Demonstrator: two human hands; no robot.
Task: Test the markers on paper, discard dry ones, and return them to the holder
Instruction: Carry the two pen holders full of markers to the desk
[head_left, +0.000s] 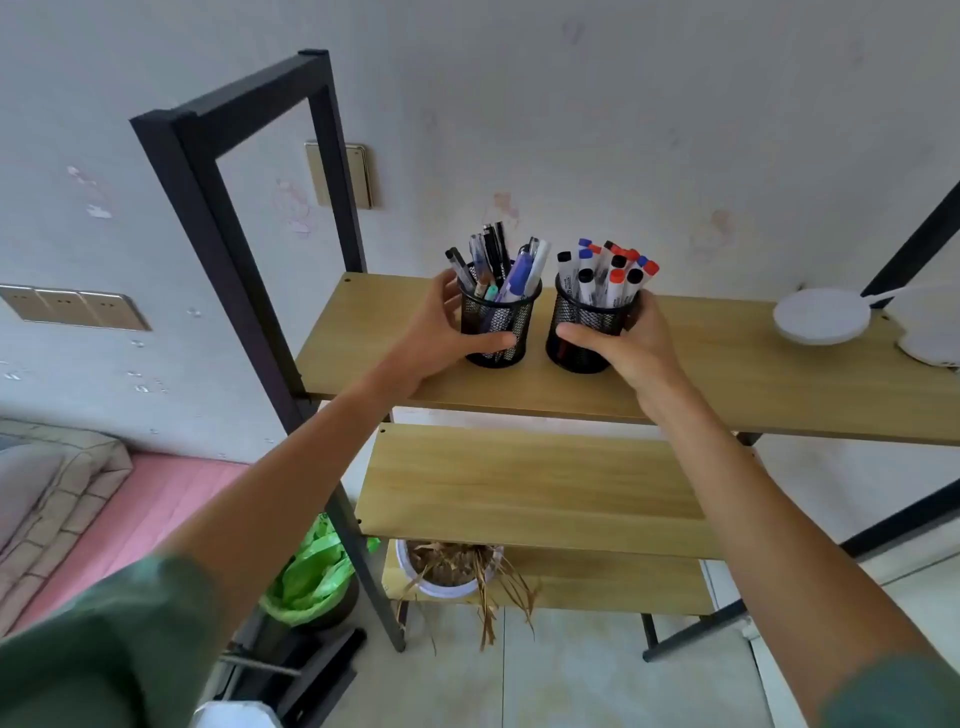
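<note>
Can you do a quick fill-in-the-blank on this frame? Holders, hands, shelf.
1. Both mesh holders stand on the ____ shelf.
2. The left hand grips the holder of ____.
3. The right hand grips the holder of markers capped red, blue and ____.
4. The bin on the floor has a ____ liner.

Missing words: top; pens; black; green
</note>
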